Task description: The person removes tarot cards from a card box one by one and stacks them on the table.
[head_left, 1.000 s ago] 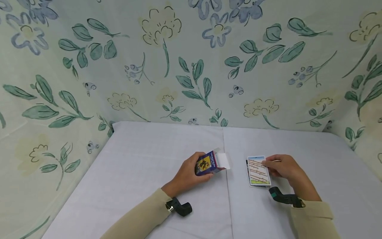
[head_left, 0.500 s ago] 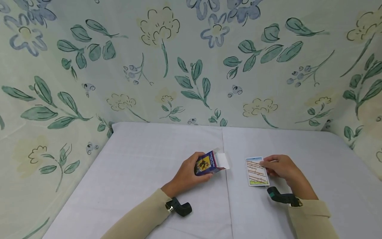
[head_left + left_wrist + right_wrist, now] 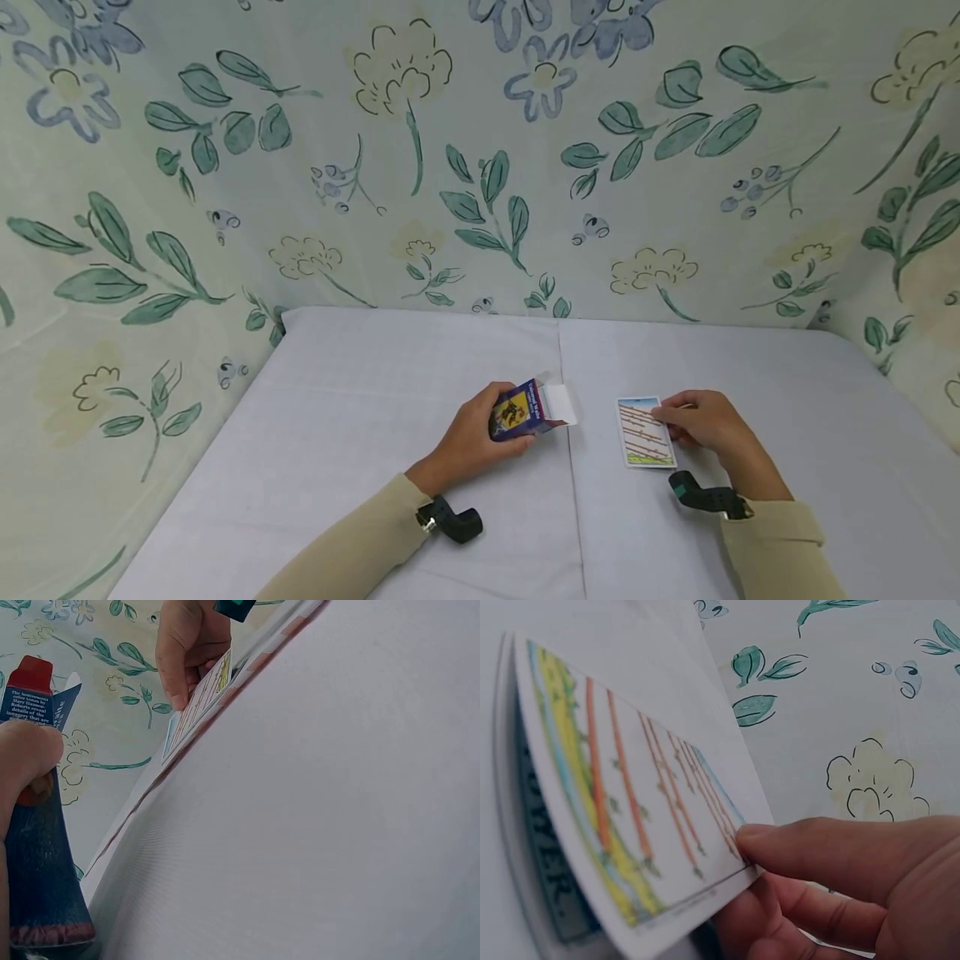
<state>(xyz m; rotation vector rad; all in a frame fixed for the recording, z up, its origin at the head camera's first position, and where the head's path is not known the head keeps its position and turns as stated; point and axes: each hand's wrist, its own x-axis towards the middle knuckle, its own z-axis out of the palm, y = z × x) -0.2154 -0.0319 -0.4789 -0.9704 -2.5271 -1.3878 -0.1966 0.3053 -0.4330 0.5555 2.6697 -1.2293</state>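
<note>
Inside the curled fingers of the left hand (image 3: 472, 433) I see a blue card box (image 3: 510, 414) firmly held, its white flap (image 3: 559, 403) standing open on the side towards the right hand (image 3: 711, 421). That right thumb and fingers are closed together in a pinch on the edge of a picture card (image 3: 645, 435), which lies just left of them. Behind it, another card (image 3: 547, 859) shows letters, "OWER." Beneath both hands spreads the white tabletop (image 3: 637, 546).
</note>
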